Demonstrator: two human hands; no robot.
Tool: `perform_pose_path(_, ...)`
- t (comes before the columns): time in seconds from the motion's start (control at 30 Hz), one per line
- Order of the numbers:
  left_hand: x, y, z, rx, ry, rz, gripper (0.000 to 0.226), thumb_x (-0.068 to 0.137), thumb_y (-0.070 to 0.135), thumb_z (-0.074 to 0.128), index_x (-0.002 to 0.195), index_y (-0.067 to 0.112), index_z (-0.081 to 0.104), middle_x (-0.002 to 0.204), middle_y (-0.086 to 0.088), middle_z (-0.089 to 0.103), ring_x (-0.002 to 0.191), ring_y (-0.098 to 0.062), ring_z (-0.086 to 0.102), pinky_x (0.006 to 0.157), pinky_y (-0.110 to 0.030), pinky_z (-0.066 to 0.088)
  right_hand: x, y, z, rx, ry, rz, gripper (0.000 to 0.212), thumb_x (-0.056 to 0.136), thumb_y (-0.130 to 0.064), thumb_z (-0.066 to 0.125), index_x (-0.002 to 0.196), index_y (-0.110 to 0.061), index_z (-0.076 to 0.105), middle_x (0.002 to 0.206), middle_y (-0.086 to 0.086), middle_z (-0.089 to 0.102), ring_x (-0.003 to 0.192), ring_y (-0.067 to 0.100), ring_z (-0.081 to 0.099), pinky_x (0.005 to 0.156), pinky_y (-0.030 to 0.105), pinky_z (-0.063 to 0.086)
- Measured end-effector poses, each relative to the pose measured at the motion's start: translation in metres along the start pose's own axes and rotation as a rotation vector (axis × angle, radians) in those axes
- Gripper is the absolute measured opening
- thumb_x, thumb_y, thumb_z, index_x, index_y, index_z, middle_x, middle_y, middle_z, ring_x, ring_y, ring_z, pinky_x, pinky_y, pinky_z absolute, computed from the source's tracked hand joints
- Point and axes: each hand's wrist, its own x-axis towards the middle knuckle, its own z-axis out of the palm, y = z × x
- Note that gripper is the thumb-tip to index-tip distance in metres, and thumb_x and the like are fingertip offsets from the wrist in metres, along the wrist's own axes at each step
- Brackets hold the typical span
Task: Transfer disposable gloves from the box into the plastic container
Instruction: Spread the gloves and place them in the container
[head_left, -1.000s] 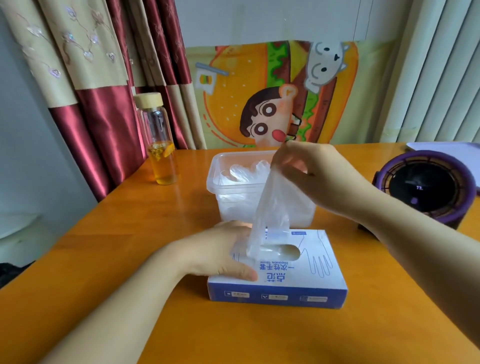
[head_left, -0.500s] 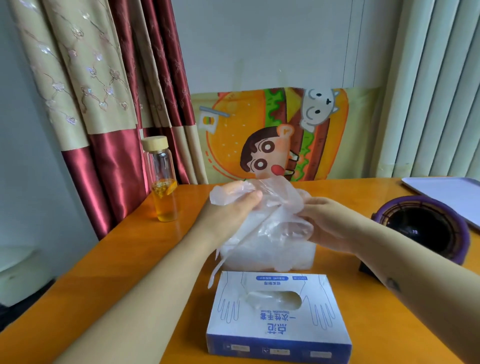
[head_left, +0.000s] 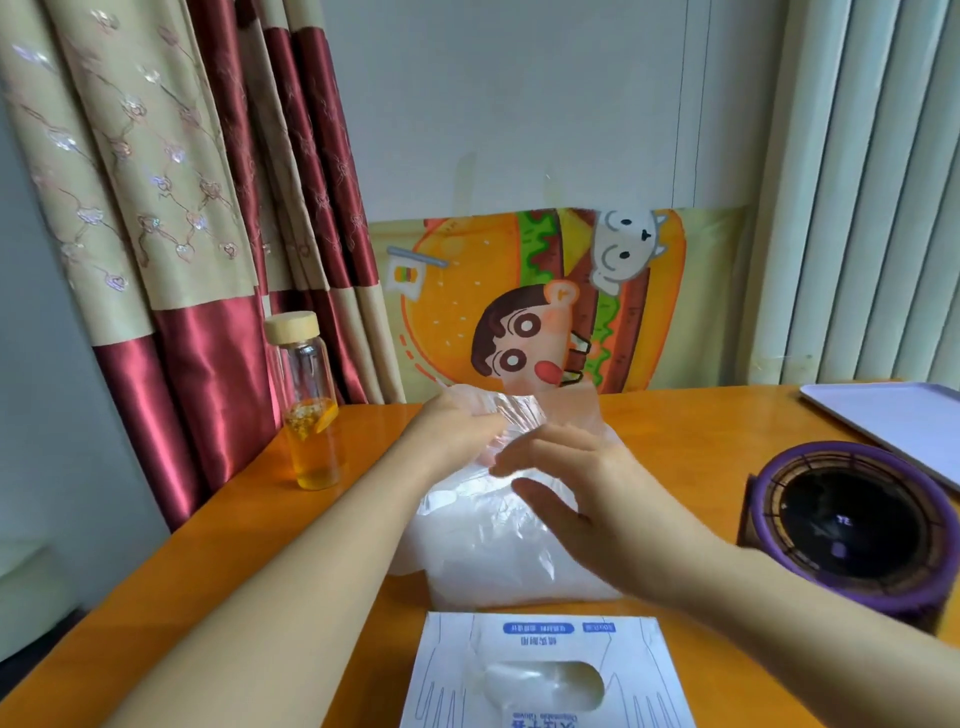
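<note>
Bunching a thin clear plastic glove (head_left: 524, 415) in the left hand (head_left: 457, 434), fingers curled round the crumpled film, one loose flap standing up just beyond the knuckles. Meeting it from the near side with the right hand (head_left: 587, 493): fingers straight and close together, thumb spread wide, tips touching the film, gripping nothing. Hands close together, almost fingertip to fingertip, raised off the table. Directly beneath both hands, a translucent rectangular plastic container (head_left: 498, 566), rim hidden by film and wrists, more pale film inside; cannot tell whether the held glove reaches into it. Nearer than the hands, between the two forearms, a flat white-and-blue cardboard glove box (head_left: 540, 639), lying face up, with another clear glove (head_left: 545, 686) showing through its oval opening. Out to the left of the left hand, well apart, an upright clear glass bottle with a pale wooden cap (head_left: 306, 395), amber liquid and yellow bits in the lower part. Near the right forearm, on its right, a round purple-rimmed device with a dark grille face (head_left: 852, 525). Farther right and beyond, a flat white tray (head_left: 893, 421). Underneath everything, an orange wooden table (head_left: 685, 431). Beyond the hands, against the wall, a cartoon burger poster (head_left: 530, 296); beyond the left hand, beige and dark red curtains (head_left: 156, 208).
</note>
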Motion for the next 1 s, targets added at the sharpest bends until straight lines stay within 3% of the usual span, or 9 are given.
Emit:
perform_pose_path(0.1, 0.012, -0.003, 0.005, 0.007, -0.097, -0.099, 0.020, 0.096, 0.019, 0.052, 0.113, 0.011, 0.058, 0.073, 0.007, 0.055, 0.054, 0.002, 0.050, 0.042, -0.011, 0.039, 0.016, 0.034, 0.010, -0.109, -0.148, 0.165, 0.028, 0.095, -0.018, 0.054, 0.120, -0.026, 0.062, 0.126, -0.010, 0.058, 0.112, 0.010, 0.056, 0.096, 0.023, 0.044)
perform_pose_path(0.23, 0.035, -0.022, 0.014, 0.054, -0.171, -0.137, 0.031, 0.094, 0.032, 0.057, 0.117, 0.013, 0.063, 0.079, 0.010, 0.067, 0.070, 0.001, 0.062, 0.073, -0.022, 0.048, 0.028, 0.071, 0.023, -0.243, -0.352, 0.288, 0.033, 0.095, -0.023, 0.055, 0.127, -0.027, 0.058, 0.131, -0.009, 0.055, 0.118, 0.011, 0.051, 0.102, 0.025, 0.036)
perform_pose_path(0.43, 0.057, -0.046, 0.028, 0.201, -0.198, -0.044, 0.049, 0.089, 0.052, 0.059, 0.128, 0.023, 0.055, 0.112, 0.003, 0.068, 0.099, -0.012, 0.065, 0.092, -0.036, 0.053, 0.040, 0.087, 0.031, -0.214, -0.531, 0.404, 0.040, 0.093, -0.010, 0.056, 0.130, -0.022, 0.056, 0.129, -0.004, 0.058, 0.114, 0.015, 0.054, 0.088, 0.021, 0.042)
perform_pose_path(0.53, 0.064, -0.053, 0.026, 0.166, -0.099, 0.025, 0.069, 0.085, 0.050, 0.065, 0.142, 0.023, 0.040, 0.138, 0.002, 0.052, 0.121, -0.015, 0.052, 0.100, -0.031, 0.042, 0.046, 0.095, 0.037, -0.248, -0.627, 0.413, 0.042, 0.092, -0.006, 0.054, 0.131, -0.020, 0.056, 0.130, -0.001, 0.058, 0.115, 0.017, 0.053, 0.091, 0.023, 0.043)
perform_pose_path(0.63, 0.063, -0.050, 0.016, 0.140, 0.092, 0.109, 0.081, 0.083, 0.042, 0.070, 0.148, 0.026, 0.026, 0.139, 0.002, 0.045, 0.118, -0.014, 0.048, 0.095, -0.030, 0.044, 0.050, 0.101, 0.043, -0.313, -0.716, 0.391, 0.041, 0.094, -0.011, 0.052, 0.135, -0.015, 0.052, 0.130, 0.005, 0.058, 0.116, 0.022, 0.053, 0.093, 0.025, 0.042)
perform_pose_path(0.73, 0.052, -0.044, 0.007, 0.572, 0.351, 0.468, 0.065, 0.087, 0.038, 0.066, 0.144, 0.028, 0.036, 0.136, 0.004, 0.043, 0.123, -0.015, 0.044, 0.098, -0.030, 0.040, 0.050, 0.107, 0.051, -0.371, -0.778, 0.371, 0.040, 0.094, -0.019, 0.053, 0.134, -0.014, 0.053, 0.130, 0.006, 0.058, 0.117, 0.024, 0.051, 0.096, 0.027, 0.040)
perform_pose_path(0.83, 0.039, -0.030, 0.007, 0.634, -0.018, 0.626, 0.034, 0.091, 0.034, 0.062, 0.124, 0.030, 0.058, 0.122, 0.011, 0.054, 0.105, -0.005, 0.051, 0.092, -0.026, 0.045, 0.050, 0.113, 0.057, -0.402, -0.798, 0.355, 0.037, 0.095, -0.018, 0.051, 0.132, -0.016, 0.056, 0.131, 0.005, 0.057, 0.118, 0.024, 0.051, 0.097, 0.029, 0.040)
perform_pose_path(0.93, 0.041, -0.034, 0.018, 0.688, -0.493, 0.301, 0.041, 0.092, 0.041, 0.059, 0.131, 0.028, 0.057, 0.132, 0.010, 0.055, 0.111, -0.009, 0.054, 0.092, -0.026, 0.045, 0.052, 0.112, 0.060, -0.407, -0.812, 0.368, 0.035, 0.096, -0.017, 0.049, 0.131, -0.016, 0.057, 0.132, 0.004, 0.056, 0.118, 0.023, 0.051, 0.099, 0.030, 0.041)
perform_pose_path(1.0, 0.046, -0.039, 0.026, 0.813, -0.612, 0.174, 0.047, 0.095, 0.041, 0.052, 0.139, 0.025, 0.049, 0.142, 0.006, 0.049, 0.124, -0.017, 0.049, 0.101, -0.029, 0.041, 0.054, 0.111, 0.059, -0.385, -0.795, 0.372, 0.034, 0.096, -0.019, 0.051, 0.128, -0.013, 0.059, 0.129, 0.005, 0.060, 0.114, 0.024, 0.056, 0.098, 0.030, 0.045)
